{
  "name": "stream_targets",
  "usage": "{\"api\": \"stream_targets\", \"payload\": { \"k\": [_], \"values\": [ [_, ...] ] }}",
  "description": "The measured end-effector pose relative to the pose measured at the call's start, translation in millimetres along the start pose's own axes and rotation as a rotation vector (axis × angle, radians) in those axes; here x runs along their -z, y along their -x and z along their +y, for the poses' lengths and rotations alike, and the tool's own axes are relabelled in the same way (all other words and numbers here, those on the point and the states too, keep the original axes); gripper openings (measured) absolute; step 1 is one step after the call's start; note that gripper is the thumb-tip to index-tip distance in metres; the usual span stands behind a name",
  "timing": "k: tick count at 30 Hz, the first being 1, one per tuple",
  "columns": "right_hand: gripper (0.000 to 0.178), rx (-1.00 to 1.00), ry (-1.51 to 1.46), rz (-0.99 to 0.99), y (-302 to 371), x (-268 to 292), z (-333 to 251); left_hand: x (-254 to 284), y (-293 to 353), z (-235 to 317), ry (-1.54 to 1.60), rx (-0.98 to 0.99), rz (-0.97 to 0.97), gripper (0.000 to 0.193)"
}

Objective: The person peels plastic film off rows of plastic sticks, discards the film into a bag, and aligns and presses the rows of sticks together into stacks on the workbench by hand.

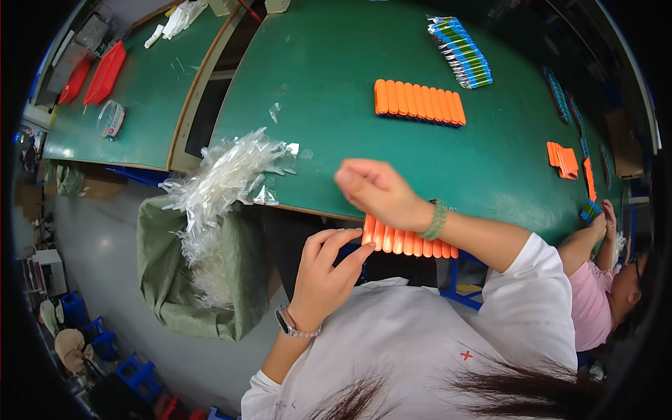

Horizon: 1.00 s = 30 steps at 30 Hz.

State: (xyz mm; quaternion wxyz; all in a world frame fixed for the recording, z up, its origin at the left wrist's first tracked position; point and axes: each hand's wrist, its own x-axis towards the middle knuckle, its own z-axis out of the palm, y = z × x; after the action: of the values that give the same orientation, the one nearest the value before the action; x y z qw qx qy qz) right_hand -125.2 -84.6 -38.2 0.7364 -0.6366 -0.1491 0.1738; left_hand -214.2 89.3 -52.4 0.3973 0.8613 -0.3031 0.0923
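A row of slim, round-ended orange pieces [397, 242] lies side by side at the near edge of the green table, close to my body. My left hand [327, 269] has its thumb and fingers closed around the left end of this row. Above the row, my right hand [383, 192] is raised over the table with its fingers curled in; whatever it may hold is hidden. My right forearm crosses over the row's right part. Farther back, a second row of similar orange pieces [420, 103] lies on dark parts.
Clear plastic wrappers [234, 171] spill off the table edge into a green sack [157, 269]. Blue-and-green wrapped pieces [462, 54] lie at the back. Right, another person [595, 297] handles similar pieces near orange stacks [563, 161]. A side table [150, 91] holds red trays [105, 72] and a clear tub [110, 120].
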Motion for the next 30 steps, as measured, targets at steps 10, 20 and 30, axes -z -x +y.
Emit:
{"api": "stream_targets", "payload": {
  "k": [10,20,30],
  "values": [
    [0.038,-0.146,-0.026,0.188,67.0,46.4,-17.3,-11.0,-10.7,-8.1,0.082,-0.090,0.005,0.030],
    [0.044,-0.031,0.149,0.067,-15.2,-5.9,7.4,-8.1,-1.9,-3.9,0.049,-0.104,0.010,0.032],
    [0.042,-0.010,0.169,0.150,11.7,12.1,6.4,-2.8,7.6,11.1,0.039,-0.040,-0.024,0.031]
  ]
}}
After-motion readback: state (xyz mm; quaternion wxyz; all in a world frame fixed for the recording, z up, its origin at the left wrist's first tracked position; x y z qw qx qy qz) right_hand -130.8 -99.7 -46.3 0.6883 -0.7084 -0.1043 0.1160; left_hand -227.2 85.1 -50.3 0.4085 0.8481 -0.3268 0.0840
